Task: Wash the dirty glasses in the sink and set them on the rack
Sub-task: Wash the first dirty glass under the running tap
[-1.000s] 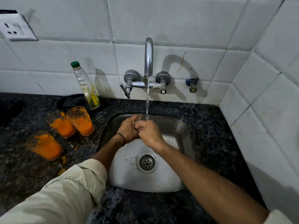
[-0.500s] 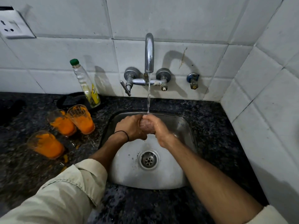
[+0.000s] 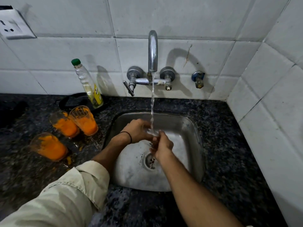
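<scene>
Dark granite counter [image 3: 229, 145] is fitted with a steel sink [image 3: 197, 133] below a white tiled wall [image 3: 65, 46]. Over the basin, a clear glass [image 3: 153, 133], blurred, is held under the water stream [image 3: 152, 104] from the tap [image 3: 152, 51]. The left hand [image 3: 136, 131] is wrapped round it. The right hand [image 3: 163, 145] is curled at its near side; a grasp cannot be confirmed. Left of the sink, three orange-smeared glasses are stood on the counter: rear-left glass [image 3: 64, 124], rear-right glass [image 3: 84, 121], near glass [image 3: 49, 147]. A green-capped bottle [image 3: 88, 84] is placed behind them.
</scene>
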`<state>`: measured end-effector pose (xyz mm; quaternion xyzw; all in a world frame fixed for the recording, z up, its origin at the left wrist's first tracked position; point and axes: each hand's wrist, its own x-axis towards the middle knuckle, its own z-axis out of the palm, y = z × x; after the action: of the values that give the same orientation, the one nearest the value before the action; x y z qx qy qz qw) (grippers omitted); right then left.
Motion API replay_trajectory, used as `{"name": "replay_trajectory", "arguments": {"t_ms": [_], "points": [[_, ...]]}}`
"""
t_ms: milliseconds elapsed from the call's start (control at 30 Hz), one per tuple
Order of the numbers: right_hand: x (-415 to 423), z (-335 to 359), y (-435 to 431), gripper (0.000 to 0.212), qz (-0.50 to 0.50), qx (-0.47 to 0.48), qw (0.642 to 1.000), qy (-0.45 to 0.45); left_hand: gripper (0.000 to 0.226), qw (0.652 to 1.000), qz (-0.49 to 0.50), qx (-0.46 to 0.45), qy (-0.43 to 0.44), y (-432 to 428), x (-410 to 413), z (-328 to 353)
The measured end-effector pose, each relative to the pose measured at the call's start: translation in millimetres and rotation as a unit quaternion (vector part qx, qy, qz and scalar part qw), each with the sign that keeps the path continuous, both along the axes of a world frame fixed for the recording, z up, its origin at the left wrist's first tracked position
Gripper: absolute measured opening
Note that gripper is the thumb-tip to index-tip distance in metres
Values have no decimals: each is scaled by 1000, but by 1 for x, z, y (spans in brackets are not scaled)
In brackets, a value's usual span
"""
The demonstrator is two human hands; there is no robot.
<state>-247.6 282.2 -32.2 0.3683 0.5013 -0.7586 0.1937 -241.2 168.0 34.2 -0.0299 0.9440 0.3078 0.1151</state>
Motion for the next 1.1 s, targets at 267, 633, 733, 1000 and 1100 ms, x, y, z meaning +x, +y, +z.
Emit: {"name": "replay_trajectory", "arguments": {"t_ms": [267, 633, 733, 1000, 1100], "points": [[-28, 43, 13, 31, 464, 358, 744, 321, 28, 927, 63, 325, -175, -13, 28, -42], [-15, 74, -4, 50, 450, 512, 635, 365, 10, 908, 197, 349, 120, 43, 23, -35], [-23, 90, 7, 47, 497, 508, 572, 411, 19, 903, 172, 380, 98, 39, 21, -32], [-30, 111, 16, 41, 502, 433, 620, 419, 24, 912, 104, 396, 29, 18, 8, -20], [-32, 104, 3, 45, 446, 467, 666, 373, 21, 954, 211, 177, 118, 38, 2, -10]]}}
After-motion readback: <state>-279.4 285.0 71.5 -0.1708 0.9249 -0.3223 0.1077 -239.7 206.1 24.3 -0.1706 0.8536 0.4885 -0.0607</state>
